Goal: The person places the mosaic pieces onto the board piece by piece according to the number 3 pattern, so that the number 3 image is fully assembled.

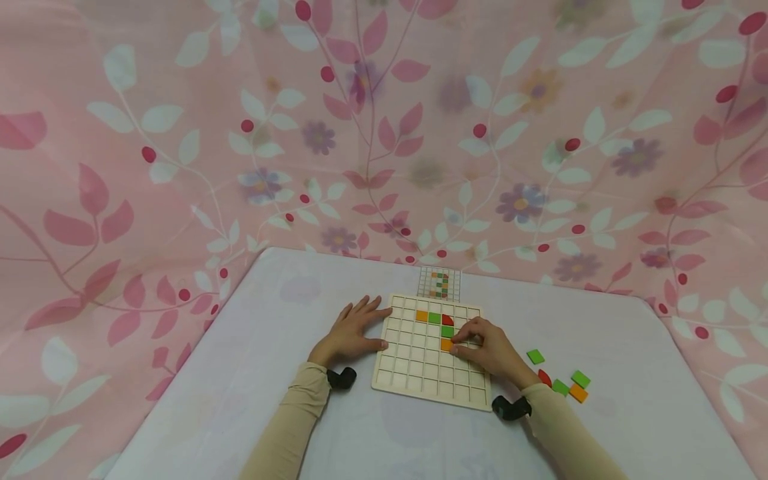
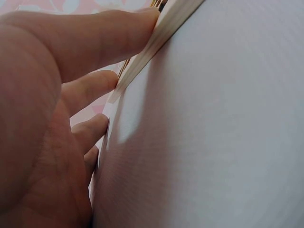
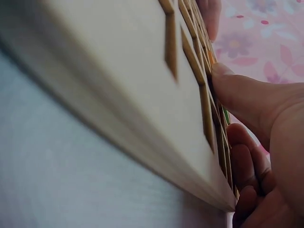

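Wooden and pale, the grid board point(image 1: 429, 350) lies at the middle of the white bench point(image 1: 288, 373), with orange, green and red tiles already seated in its upper cells. The right hand point(image 1: 489, 348) rests on the board's 3 o'clock side, its fingertips pinching an orange tile point(image 1: 446, 344) into a cell just below a green one. The left hand point(image 1: 354, 330) lies flat with straight fingers against the board's 9 o'clock edge, grasping nothing, only steadying. To seat the tile well, I judge it should be kept level and pressed square into its cell while the left hand stops the board sliding. Spare tiles point(image 1: 567, 381) wait at 4 o'clock, and a pattern card point(image 1: 440, 283) stands at 12 o'clock
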`<state>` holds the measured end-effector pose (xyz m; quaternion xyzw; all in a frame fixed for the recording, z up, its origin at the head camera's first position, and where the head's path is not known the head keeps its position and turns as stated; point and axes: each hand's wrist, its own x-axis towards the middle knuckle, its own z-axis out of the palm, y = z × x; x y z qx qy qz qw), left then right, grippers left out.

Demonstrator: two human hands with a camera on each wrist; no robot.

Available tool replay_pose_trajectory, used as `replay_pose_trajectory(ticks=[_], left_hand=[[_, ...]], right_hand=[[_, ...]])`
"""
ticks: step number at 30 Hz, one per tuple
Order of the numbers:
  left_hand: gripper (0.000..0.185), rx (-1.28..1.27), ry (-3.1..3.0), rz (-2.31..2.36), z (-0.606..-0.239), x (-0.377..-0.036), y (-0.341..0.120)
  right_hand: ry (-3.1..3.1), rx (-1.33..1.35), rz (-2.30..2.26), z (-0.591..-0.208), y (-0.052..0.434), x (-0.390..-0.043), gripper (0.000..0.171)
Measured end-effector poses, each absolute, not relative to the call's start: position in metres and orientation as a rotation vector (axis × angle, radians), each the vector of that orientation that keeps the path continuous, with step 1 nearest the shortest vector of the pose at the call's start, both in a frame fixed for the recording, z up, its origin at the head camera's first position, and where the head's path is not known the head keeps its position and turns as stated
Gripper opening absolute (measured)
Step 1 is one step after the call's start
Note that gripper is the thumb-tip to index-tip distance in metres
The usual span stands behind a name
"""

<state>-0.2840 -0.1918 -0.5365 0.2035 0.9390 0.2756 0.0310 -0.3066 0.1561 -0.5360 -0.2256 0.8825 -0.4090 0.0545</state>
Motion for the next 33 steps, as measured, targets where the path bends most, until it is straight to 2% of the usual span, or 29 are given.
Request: replay_pose_trajectory(ticks=[5,12,20,33], left_hand=[[0.076,0.630,2.886,0.852,-0.537,-0.284,-0.191],[0.076,0.636,2.904,0.843,-0.536,-0.285,-0.193],[0.077,0.616,2.890,0.840,-0.534,-0.285,-0.195],[0.077,0.627,2.891,0.839,-0.536,-0.286,-0.193]], right_hand=[[2.619,-0.575,-1.256,-0.537,0.162,-0.309,0.027],[2.349,-0.351,-1.572,-0.533,0.172,-0.313,0.039],[2.220,-0.203,-1.748,-0.532,0.176,-0.315,0.044],[2.279,-0.207,-1.810,-0.530,0.187,-0.306,0.049]])
